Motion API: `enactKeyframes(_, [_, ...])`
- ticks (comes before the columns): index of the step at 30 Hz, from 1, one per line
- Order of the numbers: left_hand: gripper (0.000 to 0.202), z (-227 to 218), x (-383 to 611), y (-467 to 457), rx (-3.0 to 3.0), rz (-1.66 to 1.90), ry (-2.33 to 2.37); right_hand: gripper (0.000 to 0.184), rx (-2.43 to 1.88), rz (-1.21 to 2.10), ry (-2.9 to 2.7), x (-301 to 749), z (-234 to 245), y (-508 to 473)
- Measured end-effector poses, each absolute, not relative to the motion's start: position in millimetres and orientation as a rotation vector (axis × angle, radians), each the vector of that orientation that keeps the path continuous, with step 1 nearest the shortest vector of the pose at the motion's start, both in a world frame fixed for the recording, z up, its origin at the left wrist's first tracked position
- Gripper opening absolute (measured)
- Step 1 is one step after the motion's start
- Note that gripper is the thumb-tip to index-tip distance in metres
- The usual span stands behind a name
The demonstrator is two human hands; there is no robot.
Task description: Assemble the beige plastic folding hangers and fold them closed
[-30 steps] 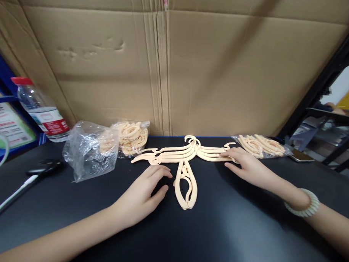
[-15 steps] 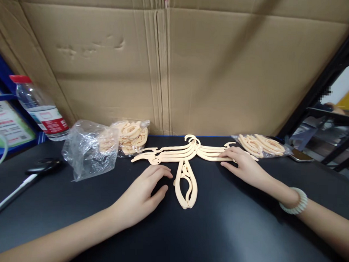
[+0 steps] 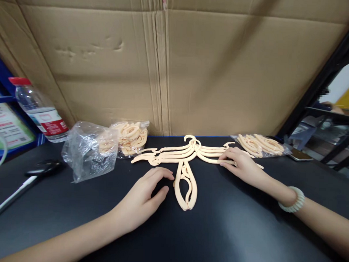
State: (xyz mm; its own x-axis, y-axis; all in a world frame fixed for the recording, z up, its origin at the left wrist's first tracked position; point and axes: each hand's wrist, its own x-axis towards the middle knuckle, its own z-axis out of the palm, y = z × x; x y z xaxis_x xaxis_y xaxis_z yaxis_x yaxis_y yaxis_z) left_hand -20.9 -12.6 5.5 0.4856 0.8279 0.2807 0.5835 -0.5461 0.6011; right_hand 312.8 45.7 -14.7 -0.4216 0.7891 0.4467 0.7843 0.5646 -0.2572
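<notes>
Several cream plastic clothes hangers (image 3: 176, 154) lie unfolded and overlapping on the dark table, their hooks bunched at the far middle. My right hand (image 3: 238, 163) pinches the right arm of the nearest hanger between thumb and fingers. That arm's tip sticks out beyond the hand. Closer to me, a folded hanger (image 3: 193, 191) lies with its narrow end towards me. Just left of it rests my left hand (image 3: 145, 195), fingers curved and apart, holding nothing.
Left of the hangers are a crumpled clear bag (image 3: 89, 153) and a bag of folded hangers (image 3: 132, 139). Another bagged set (image 3: 260, 145) and a phone (image 3: 301, 155) lie at right. A water bottle (image 3: 49, 119) and black cabled device (image 3: 44, 167) sit at left. Cardboard (image 3: 222, 71) stands behind.
My right thumb and fingers have closed on the nearest hanger's right arm, which has shifted slightly towards me and right. My left hand has barely moved.
</notes>
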Motion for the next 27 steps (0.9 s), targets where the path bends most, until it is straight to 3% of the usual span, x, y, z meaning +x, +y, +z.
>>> enactKeyframes(14, [0.024, 3, -21, -7, 1.939, 0.932, 1.213, 0.021, -1.263, 0.178, -1.895, 310, -8, 41])
enactKeyframes(21, [0.06, 1, -18, -3, 1.447, 1.251, 1.265, 0.022, -1.241, 0.146, -1.834, 302, -2, 33])
enactKeyframes(27, [0.06, 2, -14, -7, 1.456, 1.212, 1.243, 0.017, -1.216, 0.108, -1.879, 296, 1, 26])
